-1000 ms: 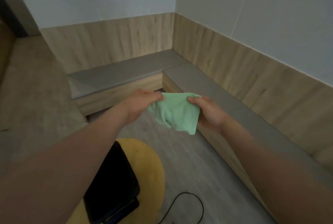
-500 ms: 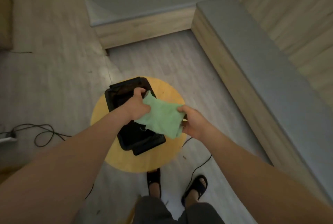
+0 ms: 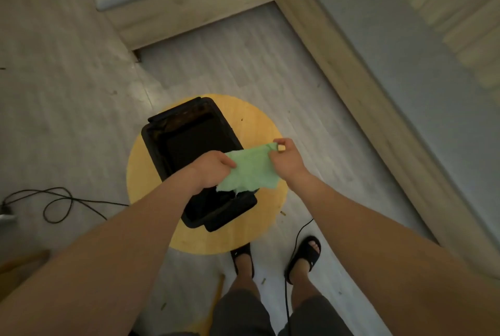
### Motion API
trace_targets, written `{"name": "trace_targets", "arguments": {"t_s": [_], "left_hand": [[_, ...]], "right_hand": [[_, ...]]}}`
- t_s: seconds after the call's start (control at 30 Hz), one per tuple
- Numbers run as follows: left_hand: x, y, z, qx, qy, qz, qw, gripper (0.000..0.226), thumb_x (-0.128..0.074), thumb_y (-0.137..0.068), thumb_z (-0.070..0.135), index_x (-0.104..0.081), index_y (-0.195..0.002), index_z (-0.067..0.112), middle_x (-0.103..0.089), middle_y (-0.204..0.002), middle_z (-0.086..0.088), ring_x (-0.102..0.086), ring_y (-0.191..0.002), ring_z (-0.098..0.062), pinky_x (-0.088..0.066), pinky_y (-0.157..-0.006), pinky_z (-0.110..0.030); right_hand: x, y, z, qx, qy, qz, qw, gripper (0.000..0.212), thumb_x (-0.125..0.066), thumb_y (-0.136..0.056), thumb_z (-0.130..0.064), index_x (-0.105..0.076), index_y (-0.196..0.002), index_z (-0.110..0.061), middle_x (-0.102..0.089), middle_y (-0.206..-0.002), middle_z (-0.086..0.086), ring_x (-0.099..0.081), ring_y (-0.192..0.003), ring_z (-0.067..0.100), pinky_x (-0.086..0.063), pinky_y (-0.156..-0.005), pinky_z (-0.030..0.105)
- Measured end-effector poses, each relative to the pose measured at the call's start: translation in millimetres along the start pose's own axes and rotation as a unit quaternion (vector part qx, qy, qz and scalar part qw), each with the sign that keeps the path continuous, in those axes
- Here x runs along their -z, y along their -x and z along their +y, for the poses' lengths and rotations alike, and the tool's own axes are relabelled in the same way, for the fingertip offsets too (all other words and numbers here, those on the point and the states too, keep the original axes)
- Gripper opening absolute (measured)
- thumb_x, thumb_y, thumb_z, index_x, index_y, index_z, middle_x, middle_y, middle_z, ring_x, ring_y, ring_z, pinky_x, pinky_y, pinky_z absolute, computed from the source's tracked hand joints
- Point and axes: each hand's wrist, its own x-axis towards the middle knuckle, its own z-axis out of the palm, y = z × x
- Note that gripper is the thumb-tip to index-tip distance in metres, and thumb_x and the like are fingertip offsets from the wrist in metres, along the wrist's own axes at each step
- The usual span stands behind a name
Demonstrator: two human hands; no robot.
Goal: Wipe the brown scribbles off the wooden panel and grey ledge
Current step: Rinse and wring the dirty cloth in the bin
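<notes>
Both hands (image 3: 209, 170) (image 3: 288, 161) pinch green cloth (image 3: 250, 170) over black bin (image 3: 194, 146).

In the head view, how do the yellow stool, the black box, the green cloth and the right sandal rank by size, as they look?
Largest to smallest:
1. yellow stool
2. black box
3. green cloth, though it is held nearer the camera, which enlarges it
4. right sandal

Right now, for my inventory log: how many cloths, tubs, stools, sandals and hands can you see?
Green cloth: 1
Black plastic tub: 1
Round yellow stool: 1
Black sandals: 2
Hands: 2, left hand and right hand
Total: 7
</notes>
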Motion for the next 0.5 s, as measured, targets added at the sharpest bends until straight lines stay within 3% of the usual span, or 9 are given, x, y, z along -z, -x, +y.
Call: {"name": "trace_targets", "arguments": {"t_s": [0.07,0.13,0.17,0.23,0.3,0.33,0.4,0.5], "left_hand": [[-0.9,-4.9,-2.5,0.036,0.051,-0.055,0.997,0.035,-0.051,-0.103,0.009,-0.063,-0.135,0.019,-0.055,-0.128,0.0,-0.058,-0.11,-0.018,-0.055,-0.095,-0.034],[0.3,-7.3,-2.6,0.075,0.039,-0.121,0.989,0.04,-0.055,-0.104,0.018,-0.055,-0.143,0.024,-0.049,-0.133,0.004,-0.051,-0.126,-0.02,-0.052,-0.093,-0.034],[1.5,-8.9,-1.5,0.082,0.008,-0.134,0.987,0.041,-0.057,-0.103,0.019,-0.055,-0.144,0.023,-0.05,-0.133,0.003,-0.051,-0.127,-0.021,-0.052,-0.094,-0.034],[5.3,-15.0,1.1,0.076,-0.055,-0.124,0.988,0.039,-0.058,-0.103,0.017,-0.059,-0.142,0.019,-0.058,-0.135,-0.003,-0.058,-0.127,-0.024,-0.056,-0.099,-0.039],[8.4,-20.0,6.5,0.058,-0.078,-0.1,0.99,0.036,-0.057,-0.103,0.015,-0.063,-0.138,0.015,-0.063,-0.135,-0.007,-0.062,-0.125,-0.026,-0.056,-0.102,-0.043],[9.2,-22.6,9.0,0.052,-0.081,-0.09,0.991,0.034,-0.056,-0.103,0.014,-0.064,-0.137,0.013,-0.065,-0.132,-0.008,-0.064,-0.122,-0.026,-0.056,-0.102,-0.045],[9.3,-28.2,11.0,0.043,-0.098,-0.067,0.992,0.031,-0.054,-0.104,0.014,-0.066,-0.132,0.008,-0.067,-0.122,-0.01,-0.066,-0.108,-0.024,-0.057,-0.099,-0.046],[8.1,-38.1,11.8,0.038,-0.141,-0.034,0.989,0.018,-0.053,-0.103,0.013,-0.066,-0.112,0.006,-0.07,-0.12,-0.016,-0.064,-0.095,-0.025,-0.059,-0.095,-0.046]], "right_hand": [[-5.2,-15.8,-4.9,0.017,0.046,0.007,0.999,0.037,-0.051,-0.107,-0.024,-0.044,-0.143,-0.021,-0.054,-0.076,0.002,-0.051,-0.061,0.016,-0.039,-0.049,0.027],[-13.0,-24.1,-8.3,0.009,0.076,-0.013,0.997,0.045,-0.047,-0.109,-0.032,-0.037,-0.151,-0.022,-0.058,-0.083,0.002,-0.055,-0.068,0.016,-0.043,-0.056,0.03],[-15.8,-24.4,-9.1,0.004,0.09,-0.034,0.995,0.048,-0.046,-0.109,-0.034,-0.035,-0.155,-0.023,-0.063,-0.092,0.004,-0.058,-0.074,0.016,-0.046,-0.062,0.031],[-21.3,-23.6,-7.7,0.007,0.11,-0.075,0.991,0.052,-0.044,-0.109,-0.033,-0.032,-0.16,-0.025,-0.062,-0.131,0.01,-0.063,-0.103,0.023,-0.051,-0.085,0.034],[-23.7,-21.1,-4.1,0.013,0.132,-0.114,0.985,0.058,-0.047,-0.108,-0.029,-0.028,-0.162,-0.027,-0.04,-0.16,0.009,-0.049,-0.137,0.027,-0.043,-0.106,0.033],[-24.4,-20.3,-2.0,0.012,0.145,-0.127,0.981,0.062,-0.05,-0.107,-0.03,-0.024,-0.163,-0.026,-0.035,-0.163,0.008,-0.044,-0.143,0.028,-0.041,-0.108,0.033],[-27.2,-18.8,2.2,0.002,0.171,-0.12,0.978,0.073,-0.058,-0.102,-0.041,-0.022,-0.163,-0.024,-0.034,-0.161,0.01,-0.049,-0.138,0.031,-0.046,-0.103,0.034],[-35.1,-13.1,3.8,0.003,0.171,-0.072,0.983,0.082,-0.067,-0.093,-0.059,-0.033,-0.155,-0.018,-0.032,-0.151,0.009,-0.054,-0.12,0.026,-0.047,-0.089,0.032]]}}
